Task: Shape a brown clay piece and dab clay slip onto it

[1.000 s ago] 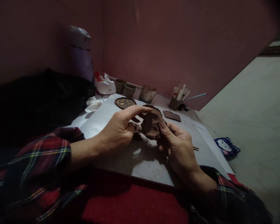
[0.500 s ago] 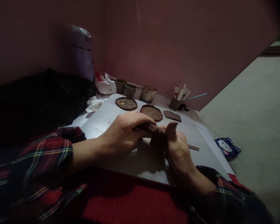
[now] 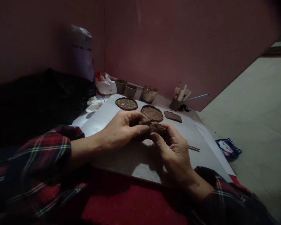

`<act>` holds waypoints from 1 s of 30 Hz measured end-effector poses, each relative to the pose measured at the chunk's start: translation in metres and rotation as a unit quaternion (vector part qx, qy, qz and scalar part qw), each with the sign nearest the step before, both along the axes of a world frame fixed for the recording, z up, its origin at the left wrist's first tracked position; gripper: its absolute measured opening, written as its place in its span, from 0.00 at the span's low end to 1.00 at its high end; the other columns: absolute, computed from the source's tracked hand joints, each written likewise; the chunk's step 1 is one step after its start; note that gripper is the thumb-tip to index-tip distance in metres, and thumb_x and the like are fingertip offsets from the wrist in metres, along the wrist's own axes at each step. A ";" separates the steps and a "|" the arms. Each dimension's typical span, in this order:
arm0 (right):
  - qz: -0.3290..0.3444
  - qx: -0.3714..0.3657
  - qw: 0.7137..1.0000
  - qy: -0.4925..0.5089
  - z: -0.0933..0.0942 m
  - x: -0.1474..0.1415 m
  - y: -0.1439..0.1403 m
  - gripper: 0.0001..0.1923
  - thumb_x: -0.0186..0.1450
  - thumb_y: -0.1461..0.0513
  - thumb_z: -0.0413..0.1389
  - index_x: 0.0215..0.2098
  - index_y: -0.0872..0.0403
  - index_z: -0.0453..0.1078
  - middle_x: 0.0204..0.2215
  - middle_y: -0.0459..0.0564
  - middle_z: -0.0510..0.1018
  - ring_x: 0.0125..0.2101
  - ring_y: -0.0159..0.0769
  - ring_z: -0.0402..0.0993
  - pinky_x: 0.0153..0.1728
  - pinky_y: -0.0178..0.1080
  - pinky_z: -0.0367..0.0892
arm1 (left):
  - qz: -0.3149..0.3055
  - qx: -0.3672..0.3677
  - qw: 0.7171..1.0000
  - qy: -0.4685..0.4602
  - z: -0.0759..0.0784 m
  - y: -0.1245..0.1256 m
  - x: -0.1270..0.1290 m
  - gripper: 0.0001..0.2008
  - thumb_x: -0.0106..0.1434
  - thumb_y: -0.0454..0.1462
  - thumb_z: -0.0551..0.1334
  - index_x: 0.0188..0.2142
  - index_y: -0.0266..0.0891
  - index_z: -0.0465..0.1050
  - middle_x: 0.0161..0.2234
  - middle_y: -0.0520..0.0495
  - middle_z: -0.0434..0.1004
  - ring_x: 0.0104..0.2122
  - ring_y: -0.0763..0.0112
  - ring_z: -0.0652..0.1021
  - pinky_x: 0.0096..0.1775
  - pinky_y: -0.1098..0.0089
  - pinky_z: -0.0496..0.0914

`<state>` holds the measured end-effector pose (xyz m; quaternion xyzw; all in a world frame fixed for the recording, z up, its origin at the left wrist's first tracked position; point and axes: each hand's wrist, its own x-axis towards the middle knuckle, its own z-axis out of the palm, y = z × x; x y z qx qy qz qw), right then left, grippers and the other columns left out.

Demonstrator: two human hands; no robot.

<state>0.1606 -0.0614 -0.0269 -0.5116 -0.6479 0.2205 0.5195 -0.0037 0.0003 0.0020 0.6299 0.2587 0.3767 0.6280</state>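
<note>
head view: both hands grip one lump of brown clay [image 3: 152, 127] above a grey board [image 3: 131, 162], the left hand [image 3: 120, 129] pinching its near side, the right hand [image 3: 174, 150] curled around it. three flat clay discs [image 3: 151, 113] lie just beyond.

I am squeezing a brown clay lump [image 3: 152, 127]. My sleeve [image 3: 44, 153] is showing red checks with yellow lines. One brown disc [image 3: 126, 103] is wearing yellow dots.
</note>
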 end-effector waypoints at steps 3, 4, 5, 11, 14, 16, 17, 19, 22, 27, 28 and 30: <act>-0.008 -0.007 1.000 0.008 0.000 0.000 0.000 0.09 0.64 0.54 0.58 0.40 0.49 0.70 0.35 0.46 0.76 0.36 0.35 0.73 0.38 0.39 0.68 | -0.014 0.015 1.000 0.005 0.000 0.000 0.000 0.06 0.57 0.34 0.64 0.34 0.31 0.72 0.27 0.52 0.71 0.27 0.78 0.71 0.30 0.76 0.66; -0.009 -0.013 1.000 0.016 0.000 -0.001 0.000 0.09 0.64 0.54 0.58 0.40 0.49 0.70 0.34 0.46 0.76 0.35 0.34 0.73 0.37 0.38 0.68 | -0.018 0.016 1.000 0.005 0.000 0.000 0.000 0.06 0.58 0.34 0.64 0.34 0.31 0.72 0.27 0.53 0.72 0.27 0.78 0.71 0.30 0.77 0.66; -0.006 -0.021 0.999 0.027 0.001 -0.001 0.000 0.10 0.64 0.54 0.58 0.40 0.49 0.70 0.34 0.45 0.76 0.35 0.34 0.73 0.36 0.37 0.68 | -0.021 0.012 1.000 0.004 0.000 0.000 0.000 0.05 0.58 0.34 0.64 0.33 0.32 0.72 0.26 0.53 0.71 0.27 0.78 0.71 0.30 0.77 0.66; 0.034 -0.067 0.990 0.117 0.007 -0.003 -0.003 0.10 0.63 0.54 0.59 0.37 0.52 0.72 0.32 0.45 0.77 0.32 0.30 0.72 0.31 0.32 0.67 | -0.046 0.011 0.998 0.035 0.003 0.002 0.000 0.12 0.60 0.42 0.64 0.31 0.33 0.72 0.25 0.52 0.72 0.26 0.78 0.71 0.29 0.77 0.64; 0.041 -0.086 0.987 0.128 0.008 -0.003 -0.004 0.11 0.62 0.54 0.59 0.35 0.53 0.72 0.30 0.46 0.76 0.31 0.30 0.71 0.31 0.32 0.67 | -0.045 0.010 0.997 0.064 0.005 0.001 -0.001 0.16 0.62 0.46 0.62 0.30 0.32 0.73 0.26 0.50 0.73 0.26 0.76 0.71 0.29 0.76 0.65; 0.042 -0.092 0.987 0.127 0.007 -0.003 -0.005 0.11 0.62 0.54 0.60 0.35 0.53 0.72 0.30 0.45 0.76 0.31 0.31 0.71 0.31 0.32 0.66 | -0.038 0.006 0.997 0.073 0.006 0.001 0.000 0.15 0.61 0.45 0.63 0.31 0.32 0.73 0.27 0.50 0.74 0.28 0.75 0.72 0.30 0.75 0.66; 0.042 -0.095 0.987 0.124 0.007 -0.002 -0.005 0.11 0.61 0.54 0.60 0.35 0.53 0.72 0.30 0.45 0.76 0.31 0.31 0.71 0.31 0.33 0.66 | -0.034 0.009 0.996 0.076 0.006 0.001 0.000 0.13 0.60 0.43 0.63 0.31 0.32 0.74 0.27 0.50 0.74 0.28 0.75 0.72 0.31 0.76 0.66; 0.041 -0.099 0.987 0.117 0.006 -0.002 -0.005 0.11 0.61 0.54 0.60 0.34 0.53 0.72 0.30 0.45 0.75 0.32 0.31 0.71 0.32 0.33 0.66 | -0.028 0.018 0.996 0.079 0.007 0.000 0.000 0.10 0.59 0.40 0.64 0.29 0.33 0.74 0.25 0.52 0.73 0.27 0.77 0.71 0.30 0.77 0.65; 0.039 -0.104 0.988 0.106 0.006 -0.002 -0.006 0.10 0.62 0.54 0.60 0.33 0.53 0.72 0.28 0.45 0.75 0.30 0.30 0.69 0.31 0.33 0.64 | -0.018 0.036 0.996 0.084 0.009 0.000 0.000 0.08 0.58 0.36 0.64 0.26 0.33 0.73 0.23 0.54 0.72 0.25 0.78 0.70 0.28 0.78 0.64; 0.039 -0.107 0.989 0.097 0.006 -0.002 -0.006 0.10 0.62 0.55 0.60 0.32 0.54 0.71 0.27 0.44 0.73 0.29 0.30 0.68 0.30 0.33 0.63 | -0.008 0.061 0.994 0.089 0.007 0.001 0.000 0.08 0.58 0.37 0.64 0.26 0.33 0.74 0.23 0.53 0.73 0.25 0.78 0.71 0.28 0.78 0.64; 0.038 -0.103 0.990 0.093 0.006 -0.002 -0.006 0.10 0.62 0.55 0.60 0.32 0.54 0.71 0.27 0.44 0.73 0.29 0.30 0.68 0.30 0.34 0.63 | -0.005 0.062 0.994 0.085 0.006 0.002 0.000 0.08 0.58 0.37 0.64 0.28 0.33 0.75 0.24 0.53 0.74 0.26 0.77 0.71 0.29 0.78 0.65; 0.035 -0.092 0.992 0.082 0.005 -0.002 -0.004 0.10 0.62 0.55 0.59 0.33 0.54 0.71 0.28 0.45 0.74 0.30 0.31 0.69 0.32 0.35 0.64 | -0.006 0.050 0.996 0.073 0.004 0.003 0.000 0.09 0.59 0.39 0.63 0.30 0.33 0.76 0.27 0.51 0.76 0.29 0.76 0.73 0.31 0.77 0.67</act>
